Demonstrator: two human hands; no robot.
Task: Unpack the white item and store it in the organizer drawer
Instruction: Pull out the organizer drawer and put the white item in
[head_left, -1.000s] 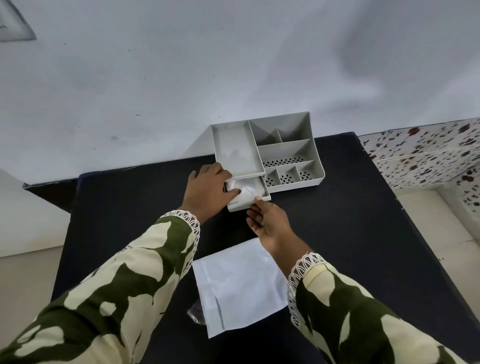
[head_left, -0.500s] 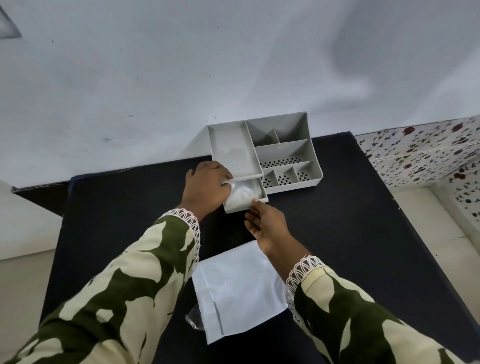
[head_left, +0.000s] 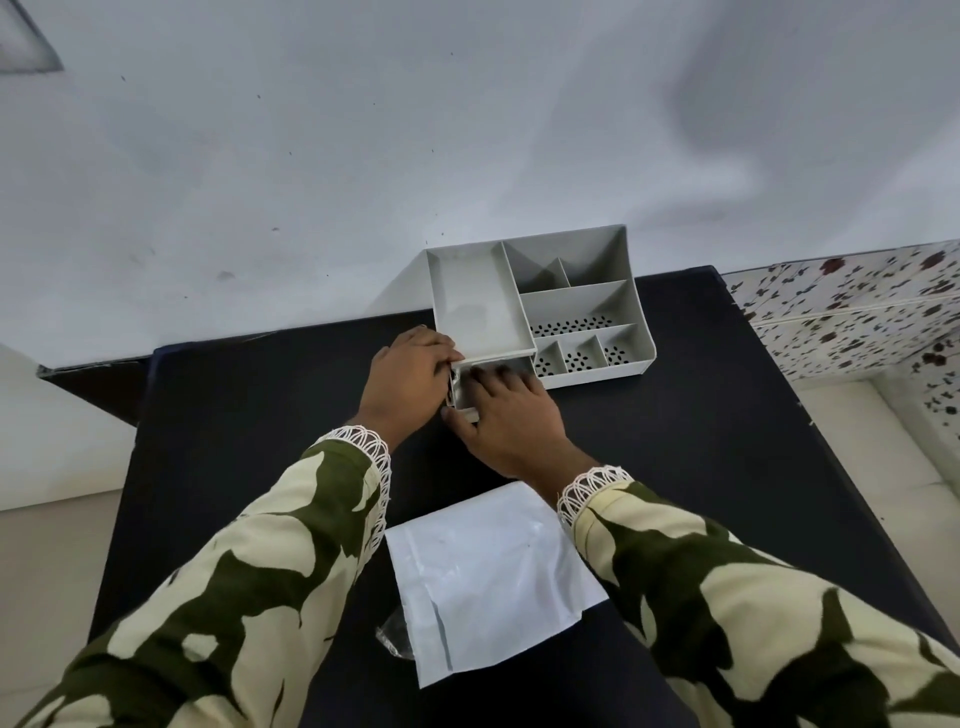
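Note:
The grey organizer (head_left: 483, 306) stands at the table's far edge, against the wall. Its small drawer (head_left: 467, 414) is pulled out toward me at the front left. My right hand (head_left: 511, 423) lies flat over the drawer, fingers spread inside it and thumb at the drawer's front corner. The white item is hidden beneath that hand. My left hand (head_left: 410, 384) curls against the organizer's left front corner, beside the drawer. The flat white package (head_left: 493, 571) lies on the table near me, between my forearms.
The black table (head_left: 701, 441) ends to the right, with pale floor and a flower-patterned tiled wall (head_left: 857, 317) beyond it. A scrap of clear plastic (head_left: 392, 634) sticks out from under the package's left edge. The organizer's other compartments hold nothing.
My right hand has moved forward from the drawer's front edge and now covers the drawer. The white item, seen in the drawer before, is now hidden. My left hand has stayed put.

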